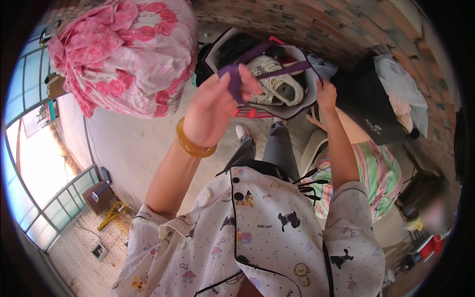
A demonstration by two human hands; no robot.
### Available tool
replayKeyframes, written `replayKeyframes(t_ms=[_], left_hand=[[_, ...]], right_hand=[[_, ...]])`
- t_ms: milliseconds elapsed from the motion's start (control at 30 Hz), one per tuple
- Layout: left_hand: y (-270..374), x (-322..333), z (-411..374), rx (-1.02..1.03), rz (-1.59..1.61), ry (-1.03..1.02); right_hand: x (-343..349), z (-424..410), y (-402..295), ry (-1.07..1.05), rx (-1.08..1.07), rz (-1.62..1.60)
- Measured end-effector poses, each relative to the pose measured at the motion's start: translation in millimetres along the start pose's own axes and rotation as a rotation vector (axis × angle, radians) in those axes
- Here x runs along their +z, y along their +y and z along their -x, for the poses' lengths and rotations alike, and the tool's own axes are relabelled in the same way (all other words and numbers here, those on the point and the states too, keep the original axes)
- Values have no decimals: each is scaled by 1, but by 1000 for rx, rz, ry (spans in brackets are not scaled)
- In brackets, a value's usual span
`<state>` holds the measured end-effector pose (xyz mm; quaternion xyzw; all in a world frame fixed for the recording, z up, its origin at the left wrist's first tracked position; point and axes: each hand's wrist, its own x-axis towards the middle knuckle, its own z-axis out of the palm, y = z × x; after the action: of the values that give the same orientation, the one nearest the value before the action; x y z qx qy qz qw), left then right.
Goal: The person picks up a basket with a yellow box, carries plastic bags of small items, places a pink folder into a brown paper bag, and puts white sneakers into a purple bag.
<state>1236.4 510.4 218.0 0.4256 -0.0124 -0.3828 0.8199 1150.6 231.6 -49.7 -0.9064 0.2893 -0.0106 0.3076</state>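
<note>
An open bag with a pale lining point(293, 110) and dark rim is in front of me at the upper middle. Inside lie white lace-up sneakers point(285, 87) and a dark item point(237, 48) that I cannot make out. My left hand point(219, 104), slightly blurred, is at the bag's near left side, palm towards me. A purple strap handle point(232, 87) runs between its thumb and fingers. A second purple strap point(284, 70) crosses over the sneakers. My right hand point(326, 94) pinches the bag's right rim.
A large pink floral cloth bundle point(148, 63) stands at left. To the right are a black bag point(365, 98), a translucent plastic bag point(400, 74), a straw-coloured hat point(350, 128) and striped cloth point(378, 178). A brick wall point(334, 22) rises behind. A yellow metal stand point(111, 215) is at lower left.
</note>
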Motion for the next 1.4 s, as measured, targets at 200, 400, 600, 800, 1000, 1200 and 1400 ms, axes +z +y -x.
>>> replayKeyframes(t_ms=[200, 400, 600, 800, 1000, 1200, 1400], left_hand=[[-41, -6, -99, -111, 296, 17], [-66, -44, -143, -108, 329, 64], [-64, -63, -102, -255, 247, 133], [-72, -28, -47, -236, 131, 159], [-40, -9, -43, -177, 168, 124], [-62, -63, -85, -284, 110, 204], [-102, -74, -85, -290, 202, 260]], right_hand=[[29, -38, 51, 363, 157, -213], [68, -2, 45, 138, 325, -279], [119, 14, 81, -55, 548, -279], [83, 16, 54, -269, 704, -539], [30, 32, 23, -319, 595, -434], [77, 13, 58, -413, 606, -248], [135, 22, 113, -193, 481, -142]])
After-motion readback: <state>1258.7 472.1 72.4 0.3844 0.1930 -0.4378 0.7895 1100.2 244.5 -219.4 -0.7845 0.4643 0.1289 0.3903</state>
